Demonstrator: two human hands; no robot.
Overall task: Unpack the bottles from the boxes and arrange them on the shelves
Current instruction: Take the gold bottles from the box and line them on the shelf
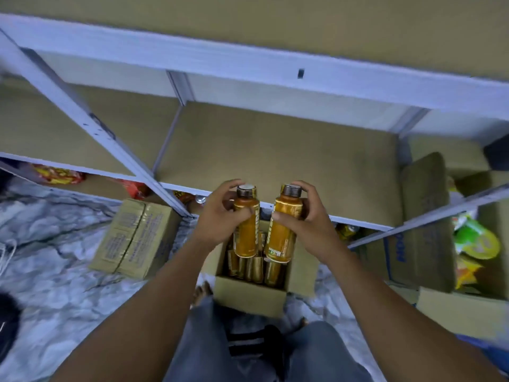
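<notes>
Grip is the same on both sides: the left hand (220, 216) curls fingers and thumb round the left bottle (247, 230), and the right hand (308, 219) wraps the right bottle (285, 230) in the same way. Both orange bottles are upright with their dark caps up, close side by side, held above the open box (248, 295) that sits on the floor in front of the person's legs. More packed bottles (256, 267) of the same kind stand inside it. Just beyond the hands lies a bare brown shelf (275, 150) in a white metal rack. A taped box (137, 238) lies on the floor to the left, and other boxes with bright packets sit to the right.

This looks like the carrying step, with a pair lifted out and not yet placed. The next move calls for reaching forward over the shelf edge and setting both bottles down upright, probably toward the back so later rows fit in front. Each hand should let go only once its bottle stands steady. Much of the box seems left to unpack.
</notes>
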